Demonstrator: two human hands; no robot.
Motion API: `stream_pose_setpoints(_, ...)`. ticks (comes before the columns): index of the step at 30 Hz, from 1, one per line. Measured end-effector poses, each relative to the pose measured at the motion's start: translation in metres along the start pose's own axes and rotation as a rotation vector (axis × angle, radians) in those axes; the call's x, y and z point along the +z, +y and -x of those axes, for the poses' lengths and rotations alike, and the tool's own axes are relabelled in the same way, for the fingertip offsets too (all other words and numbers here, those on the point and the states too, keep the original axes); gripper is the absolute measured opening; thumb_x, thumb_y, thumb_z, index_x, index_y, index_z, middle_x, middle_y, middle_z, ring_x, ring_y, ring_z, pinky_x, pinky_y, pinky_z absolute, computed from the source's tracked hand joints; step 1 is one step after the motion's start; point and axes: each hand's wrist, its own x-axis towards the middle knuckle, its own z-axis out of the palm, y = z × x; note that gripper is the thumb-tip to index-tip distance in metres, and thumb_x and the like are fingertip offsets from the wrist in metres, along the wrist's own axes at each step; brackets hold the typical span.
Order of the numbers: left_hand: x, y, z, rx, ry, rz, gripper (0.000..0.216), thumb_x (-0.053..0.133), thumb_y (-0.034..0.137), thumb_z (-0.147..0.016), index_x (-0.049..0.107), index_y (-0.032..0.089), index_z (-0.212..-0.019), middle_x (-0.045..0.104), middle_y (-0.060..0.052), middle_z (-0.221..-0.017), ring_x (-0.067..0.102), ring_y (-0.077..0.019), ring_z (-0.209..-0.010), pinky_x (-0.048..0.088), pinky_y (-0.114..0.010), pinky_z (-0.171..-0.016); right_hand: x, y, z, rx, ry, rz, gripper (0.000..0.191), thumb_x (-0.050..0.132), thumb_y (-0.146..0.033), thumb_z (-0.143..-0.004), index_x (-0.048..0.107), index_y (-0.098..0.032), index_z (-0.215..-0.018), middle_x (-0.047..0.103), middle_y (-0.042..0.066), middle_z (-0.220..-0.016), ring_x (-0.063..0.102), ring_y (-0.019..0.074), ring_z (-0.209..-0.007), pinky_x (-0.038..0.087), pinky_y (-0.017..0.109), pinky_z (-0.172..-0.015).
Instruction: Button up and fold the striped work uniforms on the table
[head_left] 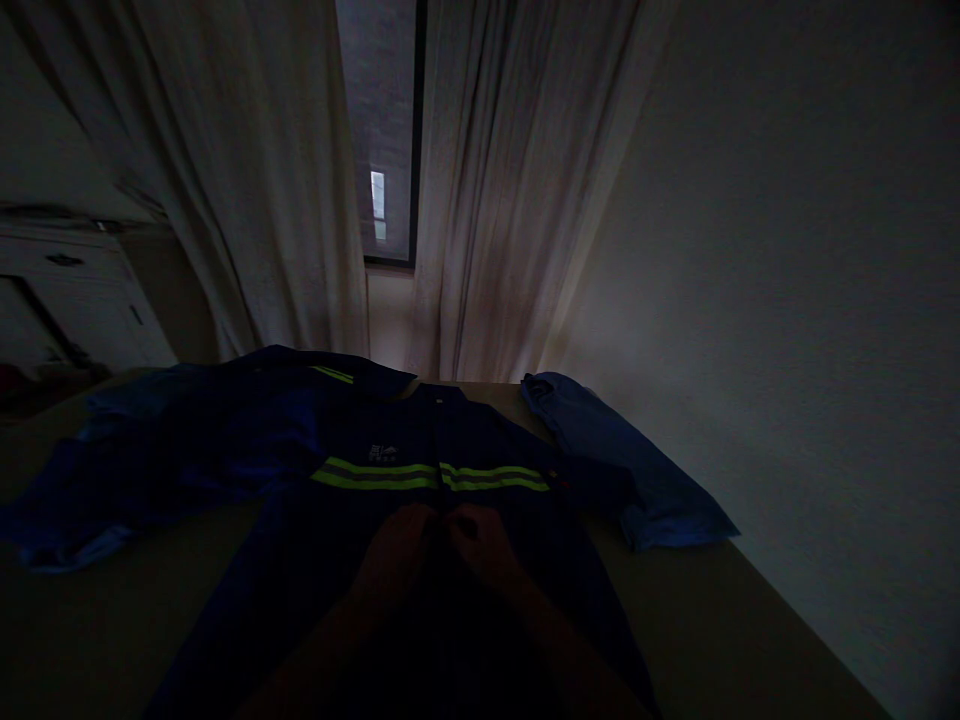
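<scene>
Evidently left hand (401, 535) and right hand (480, 535), equally near, pinch narrowly (fine detail lost in shadow) at the blue jacket (446, 600) beneath them, nearside of its reflective stripe (382, 475), long axis crossing that stripe.

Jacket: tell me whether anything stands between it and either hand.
Nothing visible does: left hand and right hand are at the front of the jacket, just below the stripes. The jeans lie off to the right.
</scene>
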Motion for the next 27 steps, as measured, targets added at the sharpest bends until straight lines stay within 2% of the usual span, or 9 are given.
stream_pose_setpoints(5, 0.0007, -0.001, -0.0022, 0.022, -0.004, -0.019, 0.029, 0.038, 0.01, -0.098, 0.064, 0.02, -0.104, 0.068, -0.008, -0.103, 0.062, -0.0226, -0.097, 0.046, -0.038, -0.092, 0.0026, -0.0024, 0.0004, -0.004, 0.011, 0.06, 0.012, 0.066, -0.021, -0.084, 0.075, -0.019, -0.092, 0.074, 0.002, -0.085, 0.067, 0.0171, -0.076, 0.047, 0.025, -0.07)
stream_pose_setpoints(9, -0.0045, 0.001, -0.0028, 0.012, -0.038, 0.028, 0.03, 0.037, 0.012, -0.099, 0.065, 0.02, -0.105, 0.069, -0.008, -0.106, 0.063, -0.0228, -0.1, 0.047, -0.039, -0.095, 0.0046, -0.0019, 0.0008, 0.029, 0.041, 0.104, 0.008, 0.069, -0.021, -0.084, 0.074, -0.019, -0.09, 0.074, 0.003, -0.086, 0.068, 0.0179, -0.079, 0.048, 0.026, -0.073)
stream_pose_setpoints(13, -0.0062, 0.0017, -0.0012, -0.009, 0.027, 0.156, 0.031, 0.034, 0.023, -0.103, 0.064, 0.021, -0.11, 0.07, -0.008, -0.109, 0.064, -0.0222, -0.101, 0.049, -0.038, -0.095, 0.0053, 0.0003, 0.0005, 0.047, 0.018, 0.156, 0.009, 0.069, -0.021, -0.085, 0.075, -0.02, -0.092, 0.075, 0.004, -0.09, 0.068, 0.0185, -0.082, 0.048, 0.028, -0.076)
stream_pose_setpoints(15, -0.0049, 0.0011, -0.0006, -0.033, 0.059, 0.195, 0.027, 0.039, 0.029, -0.103, 0.062, 0.021, -0.115, 0.069, -0.009, -0.116, 0.064, -0.0229, -0.107, 0.048, -0.039, -0.098, 0.0053, 0.001, 0.0004, 0.033, 0.008, 0.172, 0.01, 0.069, -0.024, -0.086, 0.075, -0.019, -0.093, 0.075, 0.005, -0.091, 0.068, 0.0188, -0.083, 0.048, 0.028, -0.076)
stream_pose_setpoints(18, -0.0025, -0.0004, -0.0008, -0.077, 0.043, 0.218, 0.027, 0.047, 0.034, -0.1, 0.061, 0.022, -0.119, 0.07, -0.008, -0.12, 0.064, -0.0239, -0.111, 0.049, -0.039, -0.1, 0.0053, 0.0013, 0.0005, -0.001, -0.006, 0.177, 0.012, 0.067, -0.026, -0.089, 0.074, -0.019, -0.096, 0.075, 0.006, -0.094, 0.068, 0.0194, -0.087, 0.047, 0.028, -0.078)
stream_pose_setpoints(23, -0.0001, -0.0024, -0.0012, -0.092, 0.075, 0.249, 0.034, 0.035, 0.025, -0.102, 0.06, 0.02, -0.123, 0.069, -0.01, -0.122, 0.065, -0.0219, -0.113, 0.048, -0.039, -0.102, 0.0076, 0.0038, 0.0011, -0.006, -0.018, 0.185, 0.013, 0.061, -0.021, -0.093, 0.071, -0.018, -0.101, 0.073, 0.006, -0.098, 0.067, 0.0186, -0.089, 0.046, 0.028, -0.081)
stream_pose_setpoints(27, -0.0027, -0.0023, -0.0009, -0.074, 0.033, 0.188, 0.026, 0.051, 0.019, -0.092, 0.064, 0.019, -0.115, 0.07, -0.01, -0.115, 0.065, -0.0235, -0.107, 0.048, -0.038, -0.098, 0.0096, 0.0059, 0.0019, -0.005, -0.011, 0.201, 0.013, 0.057, -0.02, -0.096, 0.069, -0.018, -0.101, 0.073, 0.006, -0.098, 0.067, 0.0186, -0.09, 0.046, 0.028, -0.081)
